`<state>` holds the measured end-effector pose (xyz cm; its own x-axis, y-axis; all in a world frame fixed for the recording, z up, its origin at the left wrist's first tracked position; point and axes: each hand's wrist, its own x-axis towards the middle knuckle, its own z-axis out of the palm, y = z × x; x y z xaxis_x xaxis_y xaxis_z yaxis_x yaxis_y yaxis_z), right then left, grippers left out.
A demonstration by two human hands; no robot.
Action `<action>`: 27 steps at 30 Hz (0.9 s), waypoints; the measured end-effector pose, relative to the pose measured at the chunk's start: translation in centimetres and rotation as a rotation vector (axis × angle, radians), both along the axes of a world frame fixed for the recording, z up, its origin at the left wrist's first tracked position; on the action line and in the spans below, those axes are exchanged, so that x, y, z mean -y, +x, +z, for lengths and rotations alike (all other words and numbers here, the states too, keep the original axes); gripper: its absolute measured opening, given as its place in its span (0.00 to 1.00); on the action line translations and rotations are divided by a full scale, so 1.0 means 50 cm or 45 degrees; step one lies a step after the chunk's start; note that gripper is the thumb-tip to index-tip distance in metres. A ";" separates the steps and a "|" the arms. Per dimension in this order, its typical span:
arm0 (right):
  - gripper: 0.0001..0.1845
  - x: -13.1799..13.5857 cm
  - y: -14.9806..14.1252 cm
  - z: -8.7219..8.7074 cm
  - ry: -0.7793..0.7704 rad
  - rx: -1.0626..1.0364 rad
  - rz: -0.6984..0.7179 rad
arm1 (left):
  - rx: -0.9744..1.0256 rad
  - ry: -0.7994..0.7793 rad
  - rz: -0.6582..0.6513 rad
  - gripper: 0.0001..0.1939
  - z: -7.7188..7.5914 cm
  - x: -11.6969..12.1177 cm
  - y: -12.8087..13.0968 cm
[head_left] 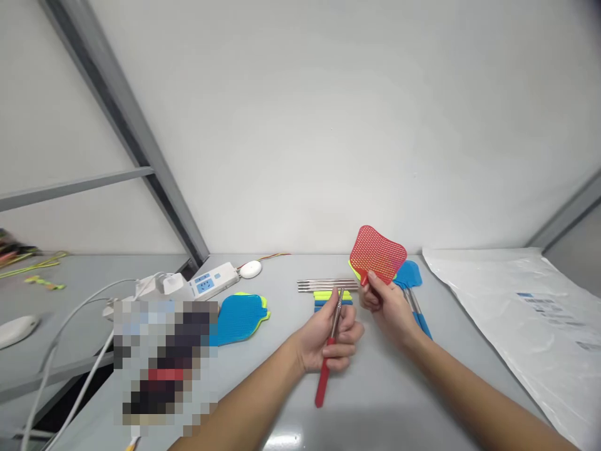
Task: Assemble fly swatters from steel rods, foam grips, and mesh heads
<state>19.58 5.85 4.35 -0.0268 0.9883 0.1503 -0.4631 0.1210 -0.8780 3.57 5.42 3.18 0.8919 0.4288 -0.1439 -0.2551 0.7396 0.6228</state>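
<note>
My left hand (328,335) is closed around a telescopic metal rod with a red grip (323,382), held near upright over the grey table (385,401). My right hand (387,307) pinches the neck of a red mesh fly-swatter head (378,252), lifted just above the table. The rod's tip sits close to the neck of the red head. Behind my hands lie a few bare metal rods (326,285) and yellow and blue grips (331,297).
A stack of blue and yellow swatter heads (241,316) lies left of my hands. Assembled blue swatters (410,282) lie right. A white power strip (213,280) and cables sit at the back left, a plastic bag (526,319) at the right, and a blurred patch at the lower left.
</note>
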 end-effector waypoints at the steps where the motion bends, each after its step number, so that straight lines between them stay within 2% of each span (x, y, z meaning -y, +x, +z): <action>1: 0.21 0.001 0.000 0.000 0.005 0.015 0.025 | -0.006 -0.005 0.010 0.29 0.002 0.001 0.000; 7: 0.23 0.006 -0.004 -0.011 0.005 0.079 0.035 | -0.033 0.049 0.050 0.19 -0.003 -0.003 0.000; 11: 0.24 0.010 -0.013 -0.029 -0.044 0.031 0.080 | -0.150 0.074 0.104 0.18 -0.007 -0.006 0.002; 15: 0.24 0.010 -0.015 -0.041 -0.070 0.054 0.036 | -0.221 0.035 0.169 0.18 -0.004 -0.005 0.007; 21: 0.24 0.013 -0.017 -0.040 -0.075 0.056 0.015 | -0.232 -0.008 0.161 0.18 0.001 -0.001 0.007; 27: 0.23 0.013 -0.015 -0.037 -0.031 0.082 0.064 | -0.233 0.047 0.151 0.18 0.005 0.007 0.004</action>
